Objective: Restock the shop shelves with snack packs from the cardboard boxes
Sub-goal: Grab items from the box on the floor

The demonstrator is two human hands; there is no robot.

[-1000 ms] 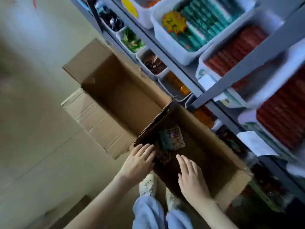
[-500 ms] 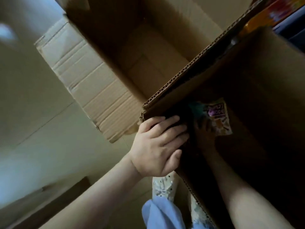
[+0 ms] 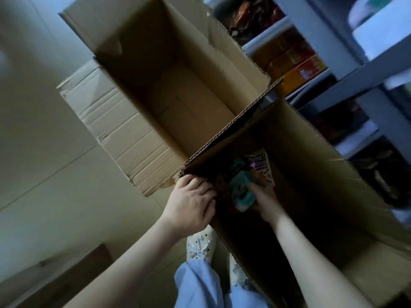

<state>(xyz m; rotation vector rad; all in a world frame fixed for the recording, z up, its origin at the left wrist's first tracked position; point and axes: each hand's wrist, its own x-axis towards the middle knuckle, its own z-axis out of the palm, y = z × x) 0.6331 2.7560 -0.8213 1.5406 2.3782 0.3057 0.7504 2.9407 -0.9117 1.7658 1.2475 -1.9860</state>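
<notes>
Boxes are sitting on the floor in the middle of the frame, two of them, side by side and touching. The far box [image 3: 178, 103], in the upper middle, is looking bare inside, so it is likely done. The near box [image 3: 315, 174], at the lower right, is dark and deep, and only a few snack packs [image 3: 249, 174] are showing at its bottom, near the middle of the frame. So my guess is that most of the job is done and these last packs are waiting to go up. The left hand [image 3: 191, 205] is curling its fingers over the near box's edge and gripping the cardboard, maybe to keep it steady. The right hand [image 3: 264, 196] is reaching down inside and is gripping a teal pack [image 3: 241, 190]; a pale pack with purple letters is lying just beside it. The shelves [image 3: 355, 81] are standing at the upper right of the frame, with white tubs [image 3: 266, 41] already holding orange and dark packs. I cannot tell which tub needs more. The tall wall of the near box is standing in the way, so the arm must be lifting the pack up and over it. Shoes [image 3: 200, 247] and blue trouser legs are showing at the bottom, right against the box.
</notes>
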